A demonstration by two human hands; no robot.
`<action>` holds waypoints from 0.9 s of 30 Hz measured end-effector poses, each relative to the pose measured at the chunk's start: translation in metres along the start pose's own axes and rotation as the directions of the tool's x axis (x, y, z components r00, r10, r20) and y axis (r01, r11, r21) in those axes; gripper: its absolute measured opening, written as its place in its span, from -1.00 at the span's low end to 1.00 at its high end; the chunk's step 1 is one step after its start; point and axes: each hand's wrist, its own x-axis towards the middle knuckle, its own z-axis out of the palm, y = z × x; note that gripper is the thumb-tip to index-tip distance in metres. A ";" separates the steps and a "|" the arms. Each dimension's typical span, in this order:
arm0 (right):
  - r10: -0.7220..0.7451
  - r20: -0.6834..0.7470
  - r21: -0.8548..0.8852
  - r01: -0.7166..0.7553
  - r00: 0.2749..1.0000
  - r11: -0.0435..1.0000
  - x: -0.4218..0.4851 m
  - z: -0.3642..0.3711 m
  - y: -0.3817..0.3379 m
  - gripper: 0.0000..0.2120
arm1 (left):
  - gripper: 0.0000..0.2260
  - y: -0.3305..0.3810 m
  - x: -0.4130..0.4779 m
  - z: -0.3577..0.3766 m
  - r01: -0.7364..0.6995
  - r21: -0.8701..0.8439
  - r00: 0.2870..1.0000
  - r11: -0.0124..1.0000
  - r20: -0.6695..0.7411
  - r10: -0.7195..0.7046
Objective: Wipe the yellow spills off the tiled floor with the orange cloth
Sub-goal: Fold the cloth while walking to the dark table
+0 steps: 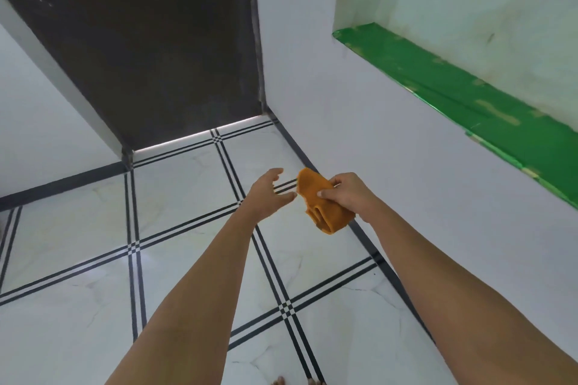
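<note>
The orange cloth is bunched and folded, held in the air above the floor by my right hand, whose fingers close around its right side. My left hand hovers just left of the cloth with its fingers spread, a small gap away from the fabric. Below both hands lies the white tiled floor with black double lines between tiles. I see no yellow spill on the tiles in view.
A dark brown door stands shut ahead, light showing under it. A white wall runs along the right, with a recessed niche and its green ledge. Toes show at the bottom edge.
</note>
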 end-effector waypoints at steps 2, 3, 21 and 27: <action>0.054 -0.082 0.005 -0.054 0.995 0.999 -0.013 -0.005 0.017 -0.63 | -0.44 0.002 -0.010 0.015 -0.095 0.117 0.995 0.989 0.034 0.092; 0.090 -0.128 0.024 -0.088 0.988 0.996 -0.023 -0.007 0.028 -0.63 | -0.45 0.005 -0.015 0.024 -0.149 0.176 0.988 0.973 0.071 0.139; 0.777 -0.586 0.702 -0.334 0.231 0.629 -0.385 0.131 0.134 -0.78 | -0.47 0.010 -0.253 0.144 -0.918 0.005 0.213 0.398 0.850 0.481; 0.878 -0.454 0.880 -0.234 -0.153 0.414 -0.553 0.226 0.130 -0.75 | -0.49 -0.003 -0.416 0.171 -0.946 -0.284 -0.197 0.159 0.889 0.413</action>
